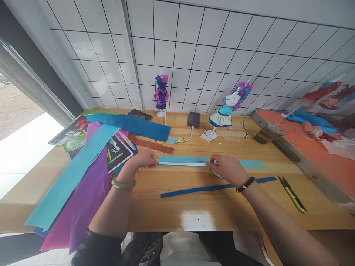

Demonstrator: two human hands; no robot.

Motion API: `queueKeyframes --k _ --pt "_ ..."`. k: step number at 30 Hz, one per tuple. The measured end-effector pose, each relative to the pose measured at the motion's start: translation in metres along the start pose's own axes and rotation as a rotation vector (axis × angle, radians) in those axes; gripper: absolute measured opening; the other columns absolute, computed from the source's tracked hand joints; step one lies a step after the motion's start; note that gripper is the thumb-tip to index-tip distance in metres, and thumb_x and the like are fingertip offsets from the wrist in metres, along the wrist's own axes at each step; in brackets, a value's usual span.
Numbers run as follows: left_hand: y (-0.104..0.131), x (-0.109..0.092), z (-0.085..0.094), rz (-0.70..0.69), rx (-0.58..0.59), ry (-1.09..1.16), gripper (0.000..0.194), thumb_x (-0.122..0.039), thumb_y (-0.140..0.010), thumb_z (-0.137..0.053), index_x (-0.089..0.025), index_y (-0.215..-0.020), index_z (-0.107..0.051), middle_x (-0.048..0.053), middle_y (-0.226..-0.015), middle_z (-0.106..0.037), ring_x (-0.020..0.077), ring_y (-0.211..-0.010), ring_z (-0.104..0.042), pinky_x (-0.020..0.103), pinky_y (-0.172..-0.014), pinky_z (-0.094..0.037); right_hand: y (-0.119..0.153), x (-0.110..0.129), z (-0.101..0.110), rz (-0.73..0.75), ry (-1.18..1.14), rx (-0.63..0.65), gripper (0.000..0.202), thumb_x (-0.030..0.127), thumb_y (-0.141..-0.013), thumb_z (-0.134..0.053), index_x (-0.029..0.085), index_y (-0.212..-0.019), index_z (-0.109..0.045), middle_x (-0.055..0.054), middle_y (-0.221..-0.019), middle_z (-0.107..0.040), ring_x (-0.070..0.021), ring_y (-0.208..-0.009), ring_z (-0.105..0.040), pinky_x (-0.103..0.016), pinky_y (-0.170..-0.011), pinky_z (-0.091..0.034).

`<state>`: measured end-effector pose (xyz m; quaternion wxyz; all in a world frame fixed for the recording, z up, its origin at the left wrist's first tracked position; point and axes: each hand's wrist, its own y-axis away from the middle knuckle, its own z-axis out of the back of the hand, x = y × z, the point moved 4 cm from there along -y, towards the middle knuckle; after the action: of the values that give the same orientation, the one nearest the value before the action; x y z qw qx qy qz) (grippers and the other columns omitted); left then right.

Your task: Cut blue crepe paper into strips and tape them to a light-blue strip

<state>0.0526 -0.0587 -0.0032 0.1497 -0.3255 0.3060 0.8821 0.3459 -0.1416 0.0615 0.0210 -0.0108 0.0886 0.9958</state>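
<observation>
A light blue strip (252,164) of paper or thin cloth lies flat across the desk. Along its near edge runs a narrow white strip of tape (183,164). My left hand (144,159) pinches the left end of the tape between thumb and fingertips. Farther right, my right hand (226,168) is closed on the tape, with its wrist over the strip's right part. Part of a tape roll (215,173) shows under the right fingers; the rest is hidden. Closer to me lies a narrow dark blue strip (191,190), partly covered by my right wrist.
Yellow-handled thread snips (292,194) lie at the right. Blue and purple sheets (80,207) drape over magazines (119,151) and the desk's left edge. Two small dressed stands (161,94), a phone-like black device (193,119) with a cable, and a dark cup (266,135) are farther back.
</observation>
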Motion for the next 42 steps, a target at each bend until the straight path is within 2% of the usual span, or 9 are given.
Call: queueKeyframes --k 11,24,35,42 --pt "0.004 -0.011 -0.001 0.058 -0.021 -0.072 0.028 -0.038 -0.060 -0.054 -0.018 -0.043 -0.047 0.001 -0.045 -0.051 0.0145 -0.048 -0.048 0.026 -0.050 -0.033 -0.006 0.000 -0.007 0.008 0.012 0.018 0.027 0.040 -0.084 -0.044 0.020 -0.078 -0.061 -0.006 -0.076 -0.067 -0.0201 -0.073 -0.062 -0.026 -0.051 -0.028" --pt "0.003 -0.013 -0.001 0.090 -0.067 -0.161 0.026 -0.036 -0.059 -0.052 -0.018 -0.041 -0.046 0.001 -0.045 -0.051 0.0155 -0.049 -0.048 0.027 -0.049 -0.031 -0.008 0.002 -0.007 -0.015 0.038 0.036 0.025 0.038 -0.083 -0.046 0.020 -0.078 -0.062 -0.006 -0.074 -0.067 -0.0199 -0.072 -0.061 -0.026 -0.050 -0.027" --pt "0.005 -0.019 -0.001 0.073 -0.055 -0.167 0.030 -0.037 -0.061 -0.051 -0.019 -0.039 -0.041 0.002 -0.044 -0.050 0.0154 -0.050 -0.048 0.027 -0.050 -0.031 -0.009 0.004 -0.007 -0.027 0.064 0.043 0.025 0.038 -0.083 -0.047 0.019 -0.079 -0.063 -0.007 -0.077 -0.067 -0.0205 -0.074 -0.062 -0.025 -0.052 -0.031" --pt "0.003 -0.019 -0.003 0.102 -0.081 -0.239 0.024 -0.031 -0.059 -0.051 -0.019 -0.041 -0.041 0.002 -0.045 -0.050 0.0160 -0.050 -0.048 0.028 -0.049 -0.029 -0.010 0.003 -0.010 -0.030 0.071 0.041 0.023 0.036 -0.083 -0.046 0.020 -0.079 -0.063 -0.007 -0.079 -0.068 -0.0208 -0.075 -0.062 -0.025 -0.054 -0.032"
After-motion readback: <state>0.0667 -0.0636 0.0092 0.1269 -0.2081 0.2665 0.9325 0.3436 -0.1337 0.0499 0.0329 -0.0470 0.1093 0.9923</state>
